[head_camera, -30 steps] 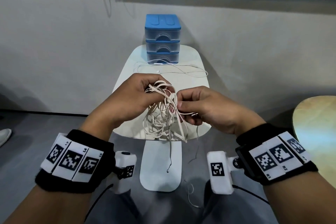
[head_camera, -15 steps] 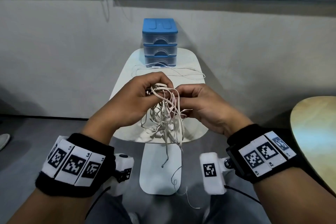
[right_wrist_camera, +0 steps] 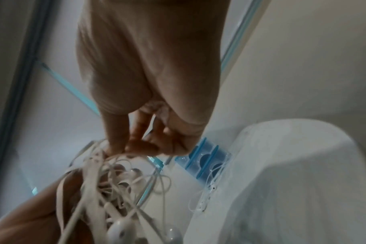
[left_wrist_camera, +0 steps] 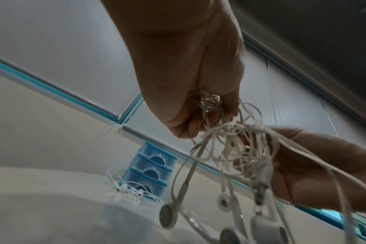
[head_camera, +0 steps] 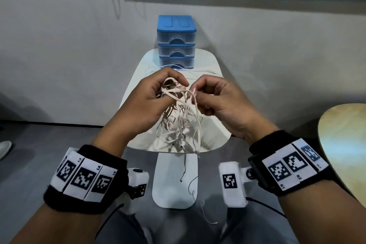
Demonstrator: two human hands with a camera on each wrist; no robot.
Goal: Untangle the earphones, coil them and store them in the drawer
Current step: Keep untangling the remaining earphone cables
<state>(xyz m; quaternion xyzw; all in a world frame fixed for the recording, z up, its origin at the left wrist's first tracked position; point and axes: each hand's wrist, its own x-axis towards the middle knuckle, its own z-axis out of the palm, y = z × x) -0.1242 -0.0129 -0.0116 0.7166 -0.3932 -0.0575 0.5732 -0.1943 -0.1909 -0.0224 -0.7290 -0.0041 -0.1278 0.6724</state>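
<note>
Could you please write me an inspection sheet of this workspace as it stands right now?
Surface: small white table, rounded corners, against the wall.
Job's things: tangled earphones held above the table, buds and plug ends dangling; blue drawer unit at the table's far edge, all three drawers closed.
Clutter: a second pair of white earphones lying loose in front of the drawer unit.
Grippers: left hand grips the top of the tangle; right hand pinches one strand from it.
Cables: thin strands hang past the table's near edge toward the floor.
Surroundings: pale wall, grey floor, a wooden tabletop at right, a white shoe at left.
</note>
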